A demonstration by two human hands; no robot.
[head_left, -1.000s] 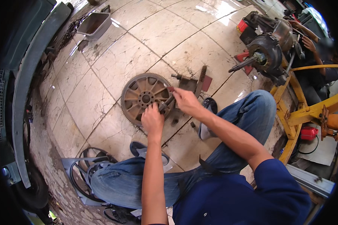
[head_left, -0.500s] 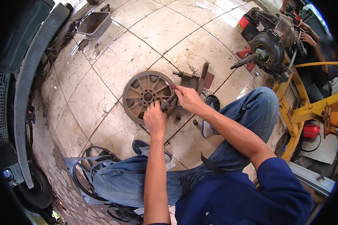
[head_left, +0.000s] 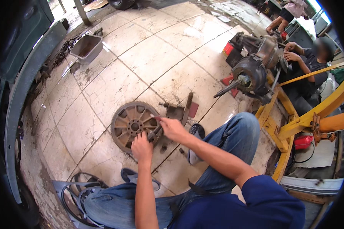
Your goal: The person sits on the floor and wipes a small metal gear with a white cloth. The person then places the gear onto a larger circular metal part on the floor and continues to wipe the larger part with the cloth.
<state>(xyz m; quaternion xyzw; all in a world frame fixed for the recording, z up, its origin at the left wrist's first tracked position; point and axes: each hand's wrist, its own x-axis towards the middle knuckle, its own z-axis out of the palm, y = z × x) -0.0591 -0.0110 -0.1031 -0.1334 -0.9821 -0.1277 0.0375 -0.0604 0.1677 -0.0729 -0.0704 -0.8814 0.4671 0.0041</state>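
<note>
A rusty toothed flywheel (head_left: 121, 123) lies flat on the tiled floor in front of me. Over its right edge, my left hand (head_left: 142, 147) is closed round a short dark metal shaft (head_left: 155, 134). My right hand (head_left: 173, 129) is closed at the shaft's upper end, pinching a reddish-brown strip that looks like sandpaper (head_left: 157, 118). The fingers partly hide both pieces. Just beyond lie a grey metal block (head_left: 174, 113), a dark flat bar (head_left: 187, 108) and a red-brown sheet (head_left: 193, 110). Two small dark cylindrical parts (head_left: 164, 148) sit near my hands.
An axle assembly (head_left: 250, 78) and a yellow frame (head_left: 278, 131) stand to the right, with another person (head_left: 311, 66) working behind them. A grey basin (head_left: 88, 49) is at far left, below a vehicle's edge (head_left: 23, 87). Black belts or hoses (head_left: 78, 191) lie by my left knee.
The view has tilted upward and shifted, so the floor things appear lower and further left. Both hands still hold the shaft and strip over the flywheel's edge.
</note>
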